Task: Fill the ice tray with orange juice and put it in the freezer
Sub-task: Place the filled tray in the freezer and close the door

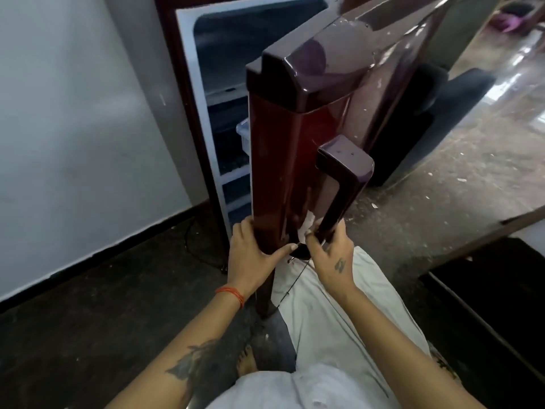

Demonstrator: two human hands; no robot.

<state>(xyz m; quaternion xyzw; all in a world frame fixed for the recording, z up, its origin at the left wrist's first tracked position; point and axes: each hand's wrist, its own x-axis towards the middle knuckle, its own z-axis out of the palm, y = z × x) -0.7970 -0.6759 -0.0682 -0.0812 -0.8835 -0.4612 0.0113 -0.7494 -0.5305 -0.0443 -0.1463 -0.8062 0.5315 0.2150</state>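
A dark maroon fridge door [283,160] stands partly open in front of me, its edge toward the camera. My left hand [253,258] grips the door's lower edge, fingers wrapped round it. My right hand [330,255] is closed around the bottom of the door handle [342,184], with a scrap of white paper [306,224] beside the fingers. Behind the door, the white-lined fridge interior [224,84] shows shelves and a pale plastic container [243,137]. No ice tray or orange juice is visible.
A white wall with dark skirting [73,128] runs along the left. A power cable [194,246] lies on the dark floor by the fridge base. A black chair [427,128] stands behind the door, and a littered countertop [472,172] stretches right.
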